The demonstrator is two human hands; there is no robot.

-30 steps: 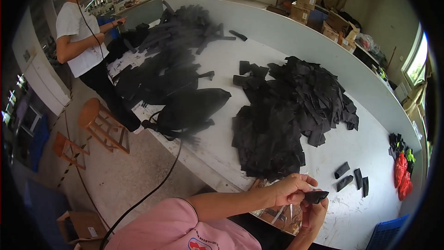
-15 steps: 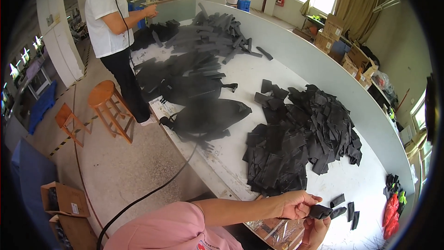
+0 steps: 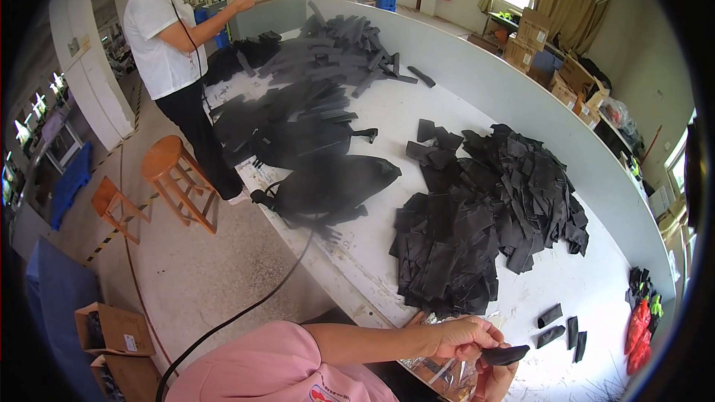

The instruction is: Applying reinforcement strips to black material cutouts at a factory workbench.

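My left hand and my right hand meet at the bottom edge and together grip a small black fabric piece. Under the hands lies a clear plastic bag on the table's near edge. Just beyond them spreads a big heap of black fabric pieces on the long white table. Three loose black pieces lie to the right of my hands.
Black bags and more black strips cover the table's far part. Another person in a white shirt stands at the table's left side. Wooden stools and cardboard boxes are on the floor; a black cable crosses it.
The view has swung left and down, so the table and heap sit more to the right. My hands keep hold of the small black piece.
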